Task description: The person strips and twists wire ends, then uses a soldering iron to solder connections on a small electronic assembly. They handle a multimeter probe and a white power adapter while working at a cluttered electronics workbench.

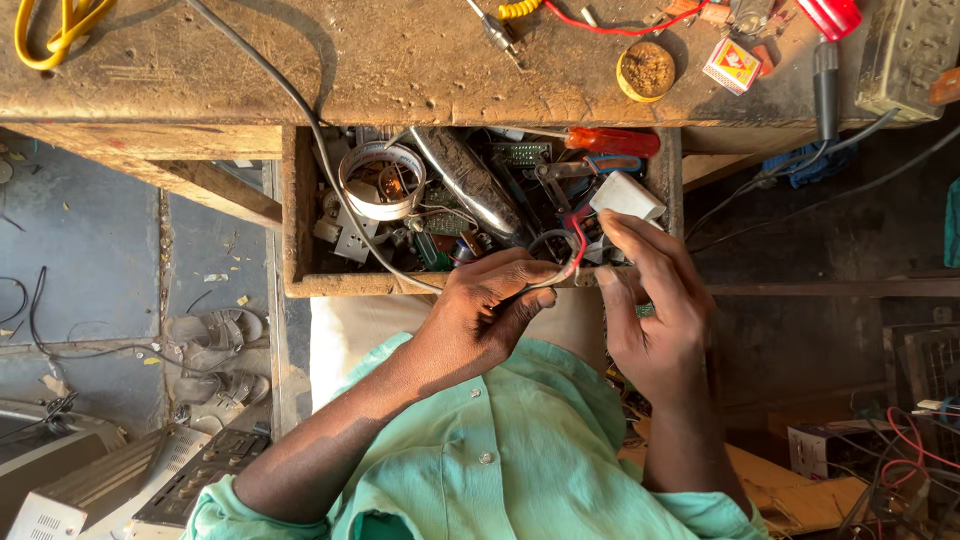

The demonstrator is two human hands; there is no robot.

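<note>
Your left hand (480, 310) pinches the red wire (577, 245) and your right hand (650, 300) grips the green board (645, 311) over the drawer (297, 200); both look light, the wire limp, so hold the board's edges.
</note>
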